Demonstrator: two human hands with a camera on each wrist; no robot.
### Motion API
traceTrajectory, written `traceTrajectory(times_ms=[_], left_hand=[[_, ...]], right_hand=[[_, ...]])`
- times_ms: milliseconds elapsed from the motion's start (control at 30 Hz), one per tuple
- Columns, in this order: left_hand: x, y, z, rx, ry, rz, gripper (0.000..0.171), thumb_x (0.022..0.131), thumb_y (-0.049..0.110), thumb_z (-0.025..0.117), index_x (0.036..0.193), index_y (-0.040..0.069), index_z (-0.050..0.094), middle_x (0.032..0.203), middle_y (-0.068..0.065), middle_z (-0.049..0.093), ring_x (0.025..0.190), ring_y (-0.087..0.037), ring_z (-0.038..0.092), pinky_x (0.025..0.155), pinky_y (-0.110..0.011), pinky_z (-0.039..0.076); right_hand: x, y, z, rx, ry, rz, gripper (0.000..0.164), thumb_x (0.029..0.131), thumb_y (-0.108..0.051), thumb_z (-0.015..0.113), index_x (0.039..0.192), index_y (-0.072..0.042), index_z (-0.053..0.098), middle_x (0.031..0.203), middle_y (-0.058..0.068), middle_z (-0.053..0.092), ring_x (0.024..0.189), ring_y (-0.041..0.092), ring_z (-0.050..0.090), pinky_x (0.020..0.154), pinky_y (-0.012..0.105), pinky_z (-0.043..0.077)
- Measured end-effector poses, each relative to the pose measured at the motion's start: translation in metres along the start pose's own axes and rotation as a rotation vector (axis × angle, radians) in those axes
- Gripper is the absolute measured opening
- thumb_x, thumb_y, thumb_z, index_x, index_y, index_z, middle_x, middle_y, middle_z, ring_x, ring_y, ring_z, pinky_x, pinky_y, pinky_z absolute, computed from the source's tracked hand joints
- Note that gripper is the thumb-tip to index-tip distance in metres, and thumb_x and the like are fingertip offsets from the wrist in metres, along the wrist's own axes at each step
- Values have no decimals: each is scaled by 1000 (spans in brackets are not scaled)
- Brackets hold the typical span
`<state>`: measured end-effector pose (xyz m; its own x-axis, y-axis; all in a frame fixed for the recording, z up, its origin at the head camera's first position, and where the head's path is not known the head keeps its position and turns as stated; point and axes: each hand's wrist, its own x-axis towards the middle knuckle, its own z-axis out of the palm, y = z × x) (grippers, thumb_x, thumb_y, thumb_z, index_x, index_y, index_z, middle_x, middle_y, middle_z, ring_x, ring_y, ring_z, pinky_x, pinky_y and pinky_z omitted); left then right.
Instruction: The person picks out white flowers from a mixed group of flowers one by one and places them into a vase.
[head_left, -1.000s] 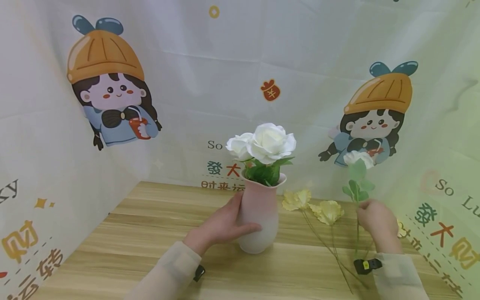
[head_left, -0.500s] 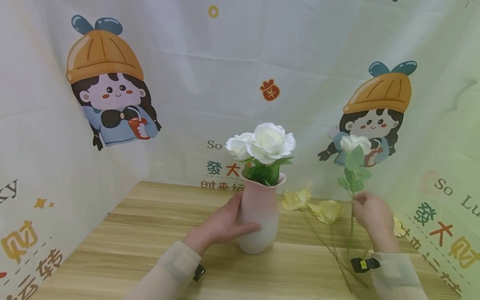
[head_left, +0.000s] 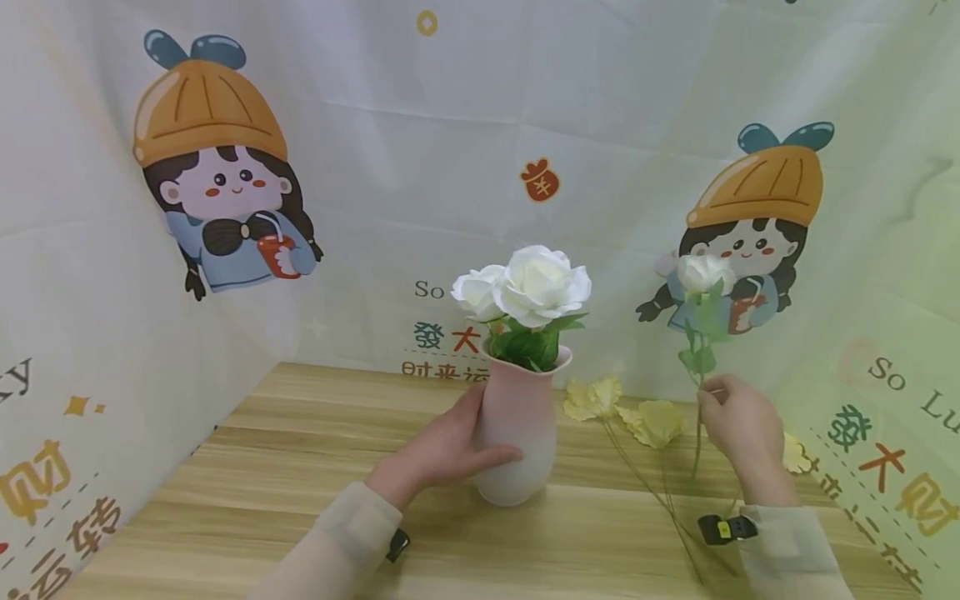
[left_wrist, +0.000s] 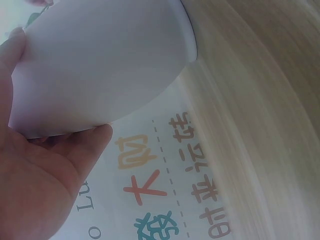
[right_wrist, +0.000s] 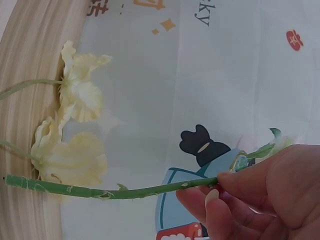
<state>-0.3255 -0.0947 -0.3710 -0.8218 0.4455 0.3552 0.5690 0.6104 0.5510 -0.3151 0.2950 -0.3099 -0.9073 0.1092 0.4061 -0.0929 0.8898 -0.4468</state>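
Observation:
A pink-to-white vase (head_left: 521,425) stands upright on the table with two white roses (head_left: 543,287) in its mouth. My left hand (head_left: 435,454) holds the vase from the left, thumb across its front and fingers around the far side. In the left wrist view the thumb and fingers lie against the vase wall (left_wrist: 100,65). Right of the vase, my right hand (head_left: 742,425) pinches the stem of another white rose (head_left: 705,277) between thumb and fingers, bloom up. The right wrist view shows its green stem (right_wrist: 135,192) reaching out below the pinch, the lower end free.
Two yellow flowers (head_left: 652,423) with long thin stems lie on the wooden table (head_left: 247,483) between vase and right hand. Another yellow bloom (head_left: 797,454) shows behind the right wrist. A printed cloth backdrop (head_left: 375,167) encloses the back and sides.
My right hand has lifted the white rose and shifted it slightly left, the stem's end rising with it. The left hand and vase have stayed in place.

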Motion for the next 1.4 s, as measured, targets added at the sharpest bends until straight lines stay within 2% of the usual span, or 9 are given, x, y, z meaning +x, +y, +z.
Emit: traceTrajectory(times_ms=[200, 433, 733, 1100, 1400], left_hand=[[0, 0, 0, -9, -7, -10, 110, 79, 72, 68, 154, 10, 15, 141, -7, 41, 118, -18, 47, 98, -43, 46], [0, 0, 0, 5, -3, -11, 111, 79, 73, 66, 154, 9, 15, 142, -8, 40, 119, -18, 47, 99, -43, 45], [1, -1, 0, -4, -10, -6, 110, 79, 71, 67, 154, 9, 14, 141, -8, 40, 118, -18, 47, 99, -43, 45], [0, 0, 0, -1, -9, 1, 111, 79, 72, 66, 154, 10, 14, 141, -8, 40, 118, -18, 47, 98, -43, 45], [0, 1, 0, -1, -7, -1, 110, 79, 71, 67, 154, 10, 14, 141, -8, 40, 118, -19, 47, 98, -44, 45]], right_hand=[[-1, -4, -1, -5, 0, -8, 32, 104, -22, 47, 123, 1, 58, 114, 24, 63, 77, 30, 63, 53, 36, 47], [0, -9, 0, -2, 14, -25, 33, 104, -20, 45, 124, 2, 58, 115, 26, 63, 88, 38, 61, 58, 42, 48], [-1, -17, 2, 1, 25, -30, 32, 104, -19, 46, 124, 3, 57, 116, 26, 62, 92, 41, 60, 53, 40, 48], [-6, -25, 2, 33, 97, -111, 29, 104, -19, 48, 122, 1, 59, 114, 25, 64, 92, 41, 61, 63, 51, 50], [-6, -29, 3, 44, 139, -166, 27, 104, -20, 50, 121, -1, 60, 111, 23, 65, 88, 38, 63, 56, 45, 50]])
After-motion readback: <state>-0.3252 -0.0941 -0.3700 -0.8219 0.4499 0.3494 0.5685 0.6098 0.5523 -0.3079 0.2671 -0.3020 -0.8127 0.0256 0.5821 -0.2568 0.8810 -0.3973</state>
